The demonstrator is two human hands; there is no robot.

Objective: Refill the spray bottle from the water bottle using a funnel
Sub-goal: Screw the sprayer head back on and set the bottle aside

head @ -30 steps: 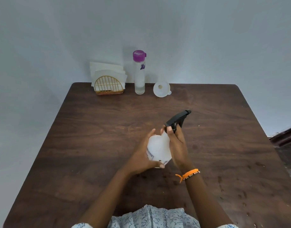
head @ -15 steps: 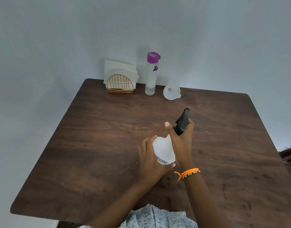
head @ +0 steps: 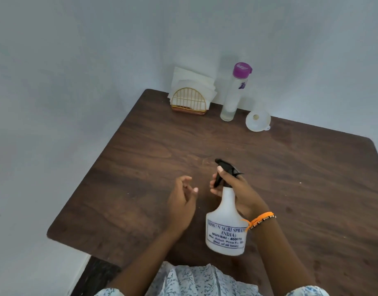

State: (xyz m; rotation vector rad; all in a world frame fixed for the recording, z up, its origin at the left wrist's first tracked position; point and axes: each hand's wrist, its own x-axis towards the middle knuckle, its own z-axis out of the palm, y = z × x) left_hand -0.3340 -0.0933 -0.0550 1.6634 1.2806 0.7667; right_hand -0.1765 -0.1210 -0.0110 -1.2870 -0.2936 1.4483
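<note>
The spray bottle (head: 225, 227) is white, translucent plastic with a wide round body that narrows into a long neck, topped by a black trigger head (head: 224, 170). A blue-bordered label with blue print wraps its lower half (part of the wording is hidden by the wrist). It stands near the front edge of the dark wooden table (head: 301, 178), close to the person's body.

The right hand (head: 237, 189) grips the bottle at the neck and trigger head, fingers curled around the black part, thumb up along its side. An orange bracelet (head: 261, 218) sits on that wrist. The left hand (head: 181, 201) is just beside the bottle, not touching it, fingers loosely bent and holding nothing.

At the back of the table, against the wall, stands a tall clear water bottle (head: 231, 97) with a purple cap, a little water showing in its bottom. Just to its right lies a white funnel (head: 258, 120), wide mouth facing the camera. To its left is a gold wire napkin holder (head: 188, 101) with white napkins.
</note>
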